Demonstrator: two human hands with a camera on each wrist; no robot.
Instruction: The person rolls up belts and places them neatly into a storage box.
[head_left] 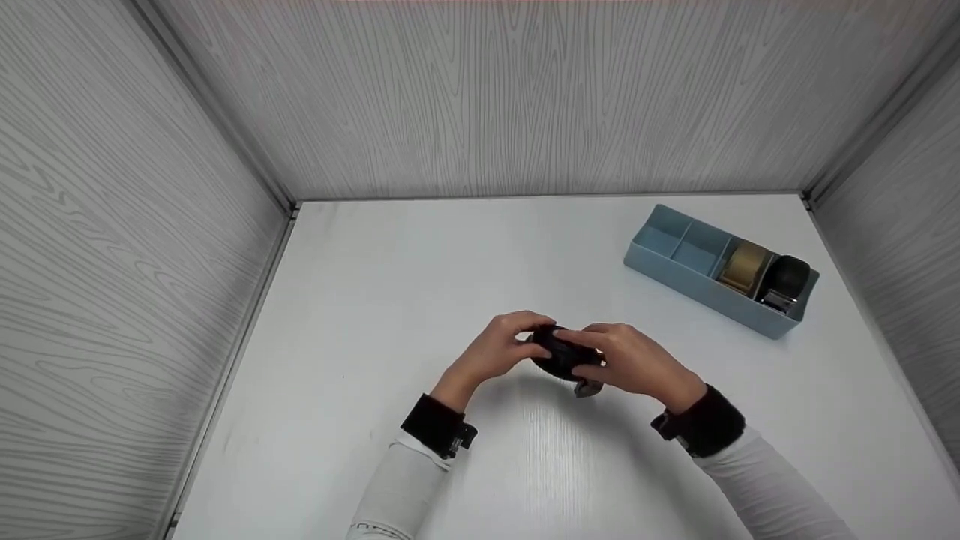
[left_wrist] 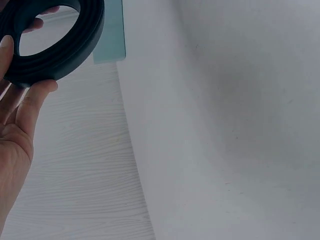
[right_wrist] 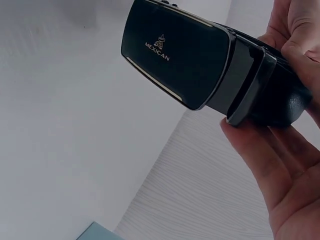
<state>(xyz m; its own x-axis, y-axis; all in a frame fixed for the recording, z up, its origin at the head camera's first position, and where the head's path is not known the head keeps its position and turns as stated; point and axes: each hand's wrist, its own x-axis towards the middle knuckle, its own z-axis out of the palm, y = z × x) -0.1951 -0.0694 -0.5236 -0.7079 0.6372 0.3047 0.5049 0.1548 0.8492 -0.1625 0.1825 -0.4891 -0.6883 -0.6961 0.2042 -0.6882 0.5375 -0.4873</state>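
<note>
A black belt [head_left: 562, 354], wound into a coil, is held up over the white table between both hands. On its left side, my left hand [head_left: 499, 349] grips the coil with thumb and fingers. The right hand [head_left: 634, 360] pinches the opposite side with curled fingers. In the left wrist view the coil [left_wrist: 75, 60] shows its layered edge and open centre. Lettered "MEXICAN", the plate buckle [right_wrist: 172, 52] sticks out from the coil in the right wrist view. Parts of the fingers are hidden behind the belt.
A blue divided box [head_left: 705, 289] stands at the back right of the table [head_left: 390, 285]. Inside are a tan coiled belt [head_left: 744, 266] and a black coiled belt [head_left: 789, 277] with a metal buckle. Wood-grain panels [head_left: 480, 97] border the table.
</note>
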